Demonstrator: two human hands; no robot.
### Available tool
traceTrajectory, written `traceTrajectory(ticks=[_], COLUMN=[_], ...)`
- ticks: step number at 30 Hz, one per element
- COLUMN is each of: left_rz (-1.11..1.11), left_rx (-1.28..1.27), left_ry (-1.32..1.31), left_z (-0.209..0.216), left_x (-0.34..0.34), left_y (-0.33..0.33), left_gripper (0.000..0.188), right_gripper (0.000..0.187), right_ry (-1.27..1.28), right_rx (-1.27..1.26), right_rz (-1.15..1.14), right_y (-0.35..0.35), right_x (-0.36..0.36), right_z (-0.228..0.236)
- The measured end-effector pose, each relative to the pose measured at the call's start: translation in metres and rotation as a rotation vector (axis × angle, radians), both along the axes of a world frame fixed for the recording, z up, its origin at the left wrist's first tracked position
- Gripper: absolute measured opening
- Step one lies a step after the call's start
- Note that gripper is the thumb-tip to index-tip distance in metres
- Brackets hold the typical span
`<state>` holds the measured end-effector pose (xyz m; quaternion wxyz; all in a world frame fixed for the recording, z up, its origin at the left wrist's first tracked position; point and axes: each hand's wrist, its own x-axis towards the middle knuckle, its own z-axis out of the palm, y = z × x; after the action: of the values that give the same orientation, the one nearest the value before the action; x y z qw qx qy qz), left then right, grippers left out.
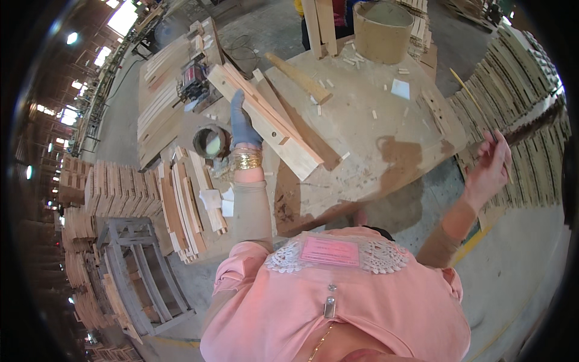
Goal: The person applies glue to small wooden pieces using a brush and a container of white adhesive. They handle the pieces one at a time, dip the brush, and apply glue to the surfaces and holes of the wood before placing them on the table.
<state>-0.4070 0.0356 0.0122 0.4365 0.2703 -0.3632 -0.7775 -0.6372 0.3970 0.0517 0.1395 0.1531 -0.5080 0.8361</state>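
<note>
My left hand (pixel 244 123), in a grey-blue glove, is closed around a pale wooden workpiece (pixel 280 140) made of long strips. The piece is tilted above the table (pixel 368 151), and a dark round hole shows in its side. Out to the right, beyond the table's edge, my bare right hand (pixel 493 161) has its fingers closed on a thin yellowish stick (pixel 467 90) that slants up and to the left. Close to my left wrist stands a small dark pot (pixel 211 142) with pale contents.
A wooden mallet-like bar (pixel 298 78), short dowels (pixel 350 60) and a large tan bucket (pixel 383 33) occupy the table's far side. Curved wooden slats (pixel 187 205) lie at left, near a grey frame (pixel 148 271). Tall stacks of wooden parts (pixel 512 78) stand at right.
</note>
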Motion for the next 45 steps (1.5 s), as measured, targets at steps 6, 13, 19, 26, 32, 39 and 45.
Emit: traceTrajectory(ticks=[6,13,19,26,32,39,45], left_rz=[0.073,0.162,0.214,0.305,-0.073,0.188,0.033], left_rx=[-0.009,-0.235,-0.297,-0.753,-0.700,-0.773,-0.844], left_ry=[-0.358,-0.986,-1.884,-1.788,-1.890,-1.573,-1.376], left_z=[-0.052,-0.075,-0.104,-0.112,-0.114,-0.130,-0.068], left_x=[-0.003,-0.018,-0.045,-0.069,-0.086,-0.124,-0.107], left_y=[-0.064,-0.101,-0.120,-0.092,-0.067,-0.086,-0.033], left_gripper=[0.062,0.090,0.097,0.073,0.068,0.054,0.068], right_gripper=[0.026,0.023,0.020,0.021,0.020,0.021,0.023], right_ry=[-0.068,-0.068,-0.029,0.007,0.030,-0.014,0.034], right_rx=[0.070,0.223,0.330,0.318,0.336,0.369,0.399], right_rz=[0.096,0.143,0.138,0.154,0.149,0.211,0.254], right_y=[0.027,-0.006,-0.015,-0.019,-0.038,-0.051,-0.064], right_x=[-0.079,-0.089,-0.100,-0.105,-0.096,-0.087,-0.074], right_z=[-0.034,-0.032,-0.033,-0.032,-0.026,-0.027,-0.020])
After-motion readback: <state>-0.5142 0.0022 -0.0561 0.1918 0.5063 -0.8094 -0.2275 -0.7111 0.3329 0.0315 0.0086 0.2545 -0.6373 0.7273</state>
